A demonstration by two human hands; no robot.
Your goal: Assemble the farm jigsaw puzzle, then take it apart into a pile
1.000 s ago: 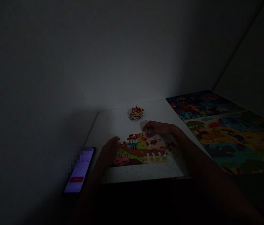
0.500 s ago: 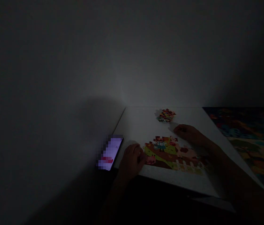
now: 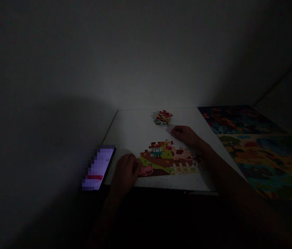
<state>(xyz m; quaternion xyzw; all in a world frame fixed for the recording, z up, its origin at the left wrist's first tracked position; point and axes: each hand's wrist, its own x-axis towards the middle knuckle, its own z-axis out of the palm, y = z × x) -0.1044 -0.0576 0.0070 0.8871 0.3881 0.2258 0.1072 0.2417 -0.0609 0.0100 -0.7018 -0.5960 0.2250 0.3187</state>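
A partly joined jigsaw puzzle (image 3: 162, 164) with a farm picture lies near the front edge of the white table: a figure in blue-green clothes, cows and a white fence. My left hand (image 3: 126, 172) rests at its left border, fingers loosely bent and thumb apart, holding nothing that I can see. Beyond the puzzle, my right hand (image 3: 186, 135) is low over the table with its fingers curled together; what they hold, if anything, is hidden. Just past that hand is a heap of loose puzzle pieces (image 3: 163, 117). My right forearm covers the puzzle's right end.
A lit phone (image 3: 99, 169), partly pixelated, stands left of my left hand at the white tabletop (image 3: 132, 129) edge. Dark and colourful picture sheets (image 3: 270, 155) lie on the right. A pale wall (image 3: 146, 69) rises behind the table. The light is dim.
The view has swung to the right, so everything sits further left in the picture. Both hands keep nearly the same places relative to the puzzle and the heap.
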